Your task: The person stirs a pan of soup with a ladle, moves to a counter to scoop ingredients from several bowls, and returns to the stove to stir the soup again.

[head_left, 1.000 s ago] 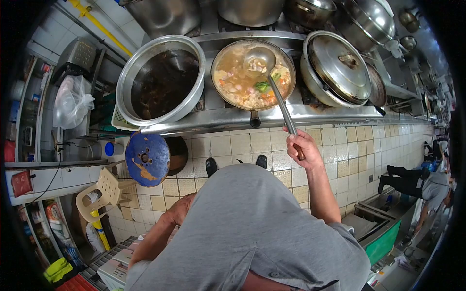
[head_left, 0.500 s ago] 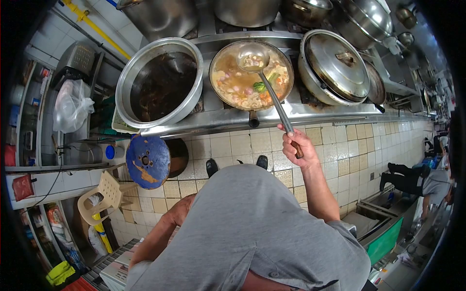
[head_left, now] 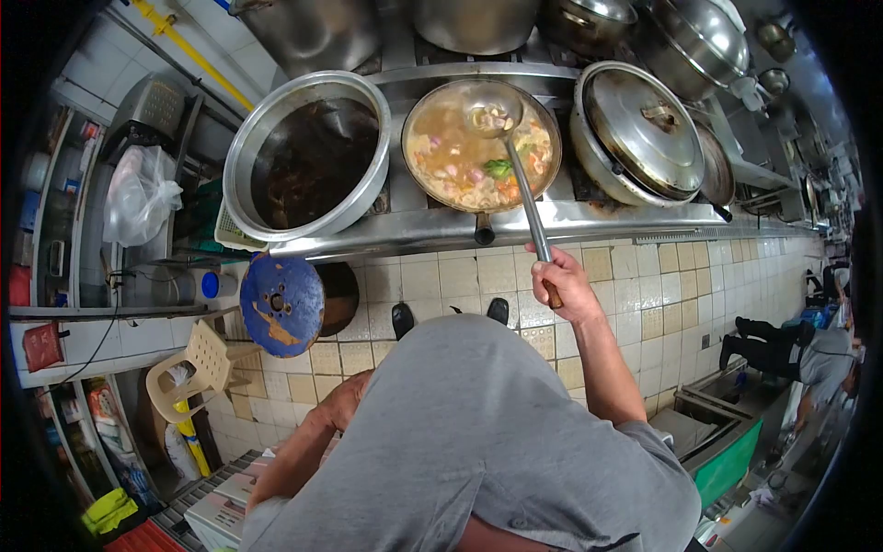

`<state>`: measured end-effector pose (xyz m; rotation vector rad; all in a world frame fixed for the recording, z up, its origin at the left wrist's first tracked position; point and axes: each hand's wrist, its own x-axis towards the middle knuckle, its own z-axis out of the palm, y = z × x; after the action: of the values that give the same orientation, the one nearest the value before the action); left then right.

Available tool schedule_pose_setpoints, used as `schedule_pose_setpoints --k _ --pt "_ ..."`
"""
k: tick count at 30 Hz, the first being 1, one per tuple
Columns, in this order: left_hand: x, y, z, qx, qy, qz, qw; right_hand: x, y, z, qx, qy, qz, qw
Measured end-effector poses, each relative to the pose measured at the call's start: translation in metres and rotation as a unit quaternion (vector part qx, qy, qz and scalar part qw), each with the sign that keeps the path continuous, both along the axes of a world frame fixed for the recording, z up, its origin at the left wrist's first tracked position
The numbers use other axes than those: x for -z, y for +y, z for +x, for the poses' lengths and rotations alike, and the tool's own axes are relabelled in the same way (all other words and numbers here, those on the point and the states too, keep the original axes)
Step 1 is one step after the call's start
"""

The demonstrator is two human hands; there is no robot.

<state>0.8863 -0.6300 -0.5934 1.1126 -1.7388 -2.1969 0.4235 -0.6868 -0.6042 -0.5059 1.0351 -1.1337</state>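
Observation:
My right hand [head_left: 563,283] is closed round the wooden end of a long-handled metal ladle [head_left: 527,198]. The ladle's bowl dips into the brothy stew in a round pan [head_left: 557,166], with pieces of food in it. Green leaves [head_left: 498,168] float beside the ladle. My left hand [head_left: 346,401] rests against the grey shirt at my side, its fingers mostly hidden behind the cloth. A large metal basin [head_left: 235,175] of dark liquid stands left of the pan.
Right of the pan is a pot with a metal lid [head_left: 644,129]. Tall pots [head_left: 474,23] line the back. A blue round-topped stool [head_left: 281,305] and a beige chair [head_left: 210,361] stand at left. Another person [head_left: 809,354] is at far right.
The ladle's bowl has moved slightly down and right in the pan, and its handle stands steeper. My right hand has shifted a little. My left hand stays at my side.

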Motion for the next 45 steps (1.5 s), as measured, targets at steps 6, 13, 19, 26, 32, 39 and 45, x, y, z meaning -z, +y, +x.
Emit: schedule_pose_setpoints --k 6,13,19,26,32,39,45 --pt "-0.004 0.000 -0.002 0.028 -0.012 -0.087 0.996 0.000 -0.002 0.000 0.020 -0.020 0.008 1.000" --pt "0.000 0.004 0.004 0.036 -0.073 -0.094 0.992 -0.019 -0.010 0.004 -0.026 0.341 0.010 0.940" --pt "0.003 0.002 0.006 0.077 -0.043 -0.168 0.982 -0.002 -0.045 -0.008 0.005 0.490 -0.026 0.871" --pt "0.001 0.005 0.007 0.065 -0.058 -0.138 0.987 -0.004 -0.076 -0.001 -0.045 0.477 -0.019 0.877" --pt "-0.003 0.006 0.006 0.077 -0.085 -0.180 0.977 -0.005 -0.072 -0.007 -0.050 0.341 0.035 0.938" --pt "-0.009 0.003 0.003 0.065 -0.025 -0.142 0.987 -0.005 -0.045 -0.035 0.013 0.036 0.061 0.997" --pt "-0.009 -0.002 0.002 0.073 -0.026 -0.182 0.980 0.007 -0.018 -0.039 0.001 -0.162 0.029 0.986"
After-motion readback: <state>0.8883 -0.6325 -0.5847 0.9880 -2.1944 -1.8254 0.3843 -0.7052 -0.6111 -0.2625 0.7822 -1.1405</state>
